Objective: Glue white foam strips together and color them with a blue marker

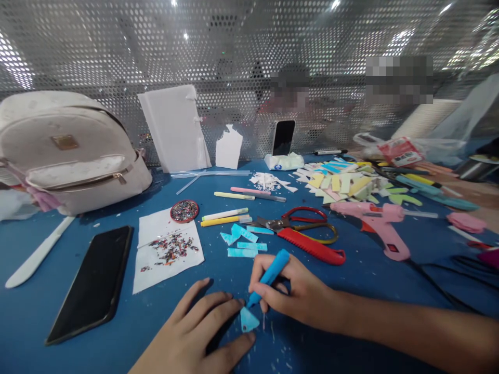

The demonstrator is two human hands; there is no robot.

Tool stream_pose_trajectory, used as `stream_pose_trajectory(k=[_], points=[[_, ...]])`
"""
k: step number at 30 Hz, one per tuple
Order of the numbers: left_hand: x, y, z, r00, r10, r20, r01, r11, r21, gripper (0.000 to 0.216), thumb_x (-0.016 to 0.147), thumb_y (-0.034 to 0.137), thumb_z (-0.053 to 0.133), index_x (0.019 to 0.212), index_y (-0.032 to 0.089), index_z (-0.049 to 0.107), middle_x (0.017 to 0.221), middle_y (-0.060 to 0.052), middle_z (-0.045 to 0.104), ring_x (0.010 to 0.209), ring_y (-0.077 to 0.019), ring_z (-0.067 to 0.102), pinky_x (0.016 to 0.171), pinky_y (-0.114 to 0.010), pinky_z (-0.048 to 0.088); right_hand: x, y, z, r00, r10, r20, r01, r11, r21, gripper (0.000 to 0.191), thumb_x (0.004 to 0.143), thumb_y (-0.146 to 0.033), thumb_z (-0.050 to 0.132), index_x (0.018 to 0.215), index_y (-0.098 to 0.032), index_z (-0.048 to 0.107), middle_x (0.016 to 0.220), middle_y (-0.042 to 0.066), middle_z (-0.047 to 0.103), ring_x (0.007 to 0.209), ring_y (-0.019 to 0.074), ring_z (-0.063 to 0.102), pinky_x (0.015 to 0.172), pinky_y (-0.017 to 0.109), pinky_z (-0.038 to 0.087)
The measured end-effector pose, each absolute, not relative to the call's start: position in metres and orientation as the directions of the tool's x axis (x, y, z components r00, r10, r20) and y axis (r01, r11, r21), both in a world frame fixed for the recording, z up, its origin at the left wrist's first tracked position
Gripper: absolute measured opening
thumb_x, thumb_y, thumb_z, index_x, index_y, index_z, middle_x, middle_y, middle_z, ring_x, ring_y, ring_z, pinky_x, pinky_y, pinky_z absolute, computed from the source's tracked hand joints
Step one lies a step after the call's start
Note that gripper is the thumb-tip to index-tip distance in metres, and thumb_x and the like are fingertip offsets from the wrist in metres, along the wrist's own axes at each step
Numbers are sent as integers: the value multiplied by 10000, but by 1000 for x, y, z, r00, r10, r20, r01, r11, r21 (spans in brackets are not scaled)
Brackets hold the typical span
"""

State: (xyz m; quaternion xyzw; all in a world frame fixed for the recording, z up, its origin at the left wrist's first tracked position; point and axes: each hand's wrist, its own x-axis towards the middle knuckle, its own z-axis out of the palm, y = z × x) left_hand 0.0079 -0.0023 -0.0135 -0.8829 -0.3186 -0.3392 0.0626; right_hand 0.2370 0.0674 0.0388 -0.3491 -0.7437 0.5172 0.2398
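My right hand (pixel 292 296) is closed around a blue marker (pixel 268 277), its tip touching a small light-blue foam piece (pixel 248 319) on the blue table (pixel 351 280). My left hand (pixel 195 332) lies flat with fingers spread, index finger and thumb bracketing that foam piece. Several more light-blue foam strips (pixel 241 241) lie just beyond my hands.
Red scissors (pixel 307 226) and a red cutter (pixel 312 248) lie ahead, a pink glue gun (pixel 374 221) to the right. A black phone (pixel 93 283), white paper with confetti (pixel 167 254), a white backpack (pixel 66 150), several pens (pixel 226 215) and cut foam pieces (pixel 343 182) surround them.
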Motion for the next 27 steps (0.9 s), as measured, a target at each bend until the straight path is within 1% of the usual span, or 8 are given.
stream_pose_trajectory(k=[3, 5, 11, 14, 17, 19, 23, 27], points=[[8, -2, -14, 570, 511, 643, 595, -796, 105, 370, 1114, 305, 361, 1187, 365, 718, 1209, 26, 686, 1230, -139, 579, 1254, -411, 245, 239, 68, 36, -682, 729, -52, 263, 179, -948, 197, 928, -340, 607, 805, -186, 592, 639, -18, 614, 548, 123, 573, 516, 216, 404], [9, -2, -14, 572, 502, 648, 594, -799, 95, 345, 1108, 308, 386, 1182, 359, 719, 1209, 23, 685, 1232, -144, 579, 1253, -419, 246, 240, 68, 35, -694, 717, -69, 264, 163, -951, 231, 933, -372, 618, 798, -188, 582, 612, -26, 595, 535, 123, 559, 514, 218, 393], [10, -2, -16, 551, 511, 660, 612, -785, 98, 252, 1082, 322, 477, 1129, 343, 724, 1183, 30, 686, 1198, -142, 600, 1254, -409, 256, 239, 70, 37, -685, 724, -74, 213, 102, -972, 299, 949, -456, 606, 838, -178, 591, 699, -3, 608, 607, 145, 618, 587, 241, 472], [8, -2, -17, 573, 509, 642, 614, -785, 74, 226, 1066, 336, 515, 1191, 360, 702, 1197, 22, 684, 1189, -158, 608, 1237, -443, 300, 240, 70, 37, -716, 692, -92, 237, 117, -964, 326, 950, -475, 607, 822, -176, 587, 658, -10, 590, 578, 142, 592, 558, 237, 446], [6, -2, -18, 606, 496, 621, 602, -797, 50, 257, 1071, 334, 499, 1245, 366, 685, 1223, 12, 677, 1206, -170, 598, 1228, -465, 316, 240, 71, 37, -709, 701, -75, 216, 116, -969, 349, 968, -496, 570, 846, -170, 593, 697, 6, 605, 623, 152, 616, 601, 251, 479], [5, -3, -18, 601, 502, 623, 601, -797, 63, 278, 1083, 322, 466, 1237, 368, 693, 1231, 16, 674, 1221, -164, 589, 1238, -456, 294, 241, 70, 38, -709, 702, -68, 212, 120, -970, 350, 971, -497, 566, 855, -167, 596, 711, 10, 611, 632, 154, 622, 608, 253, 483], [7, -3, -17, 578, 503, 642, 608, -791, 72, 251, 1072, 308, 495, 1185, 365, 712, 1210, 19, 678, 1204, -159, 594, 1231, -449, 307, 240, 69, 39, -728, 682, -77, 258, 168, -951, 343, 976, -486, 559, 835, -176, 593, 648, -10, 588, 571, 137, 569, 551, 237, 422], [11, -2, -15, 565, 503, 654, 606, -791, 84, 276, 1086, 309, 460, 1137, 356, 728, 1196, 28, 683, 1203, -143, 591, 1245, -417, 271, 240, 69, 39, -710, 702, -59, 213, 133, -968, 337, 972, -490, 548, 878, -171, 605, 736, 13, 610, 654, 161, 635, 621, 261, 493]])
